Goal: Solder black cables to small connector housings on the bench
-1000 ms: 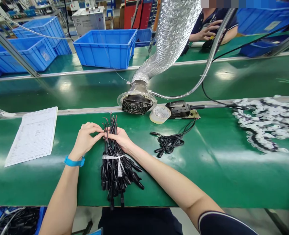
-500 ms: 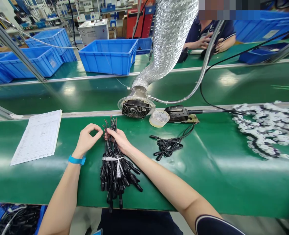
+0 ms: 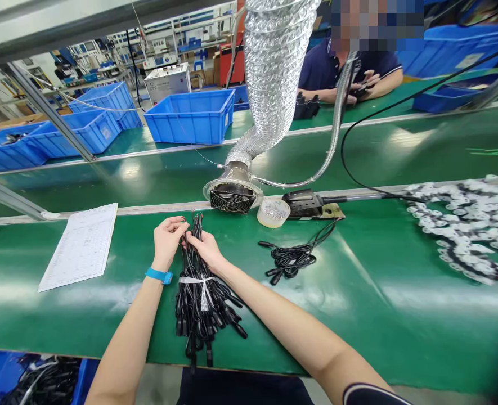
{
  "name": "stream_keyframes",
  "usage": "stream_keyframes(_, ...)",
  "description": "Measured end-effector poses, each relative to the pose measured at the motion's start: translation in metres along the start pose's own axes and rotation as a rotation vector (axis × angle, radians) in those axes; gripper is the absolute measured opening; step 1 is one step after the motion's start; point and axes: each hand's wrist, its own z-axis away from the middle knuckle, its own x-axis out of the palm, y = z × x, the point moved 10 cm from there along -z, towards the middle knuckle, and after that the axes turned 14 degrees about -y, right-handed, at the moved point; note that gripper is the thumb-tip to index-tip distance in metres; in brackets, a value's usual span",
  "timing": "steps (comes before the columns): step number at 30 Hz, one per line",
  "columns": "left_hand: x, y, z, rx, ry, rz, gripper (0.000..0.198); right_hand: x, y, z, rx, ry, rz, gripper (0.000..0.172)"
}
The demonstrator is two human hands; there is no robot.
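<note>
Found cable bundle (image 3: pixel 198 312) resting on green bench (image 3: pixel 358 337), long axis running twelve to six o'clock — wire ends (image 3: pixel 197 220) at twelve, plugs (image 3: pixel 209 354) at six. Noted right hand (image 3: pixel 206 249) clasped round upper cables, toward one o'clock from white tie (image 3: pixel 193 280). Noted left hand (image 3: pixel 169 241) pinching at wire ends, toward eleven — nearer those tips. Cannot tell strand count.

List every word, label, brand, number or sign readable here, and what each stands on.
No text is legible.
Paper sheet: printed rows, too small to read.
Grey machine box in the background: dark markings, too small and blurred.
Left blue bin: pale label, too small.
Far-right blue bin: pale label, too blurred.
</note>
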Motion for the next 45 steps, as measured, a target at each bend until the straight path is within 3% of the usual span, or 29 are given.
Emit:
stream_keyframes(8,-0.023,-0.010,0.012,0.031,0.116,-0.048,0.031,-0.010,0.000,0.002,-0.009,0.066,0.021,0.039)
stream_keyframes(12,-0.030,-0.002,0.014,0.051,0.149,-0.131,0.025,-0.008,-0.002,0.004,-0.004,0.043,0.055,0.037)
stream_keyframes(18,-0.015,0.019,0.007,0.157,0.070,-0.126,0.026,-0.005,-0.004,0.002,-0.009,0.008,0.100,0.036)
stream_keyframes(30,-0.015,-0.011,-0.005,0.013,-0.033,0.317,0.032,0.000,-0.003,0.000,-0.024,-0.064,0.158,0.034)
stream_keyframes(45,-0.012,-0.016,0.002,-0.019,-0.033,0.349,0.032,-0.001,-0.001,0.000,-0.021,-0.054,0.167,0.038)
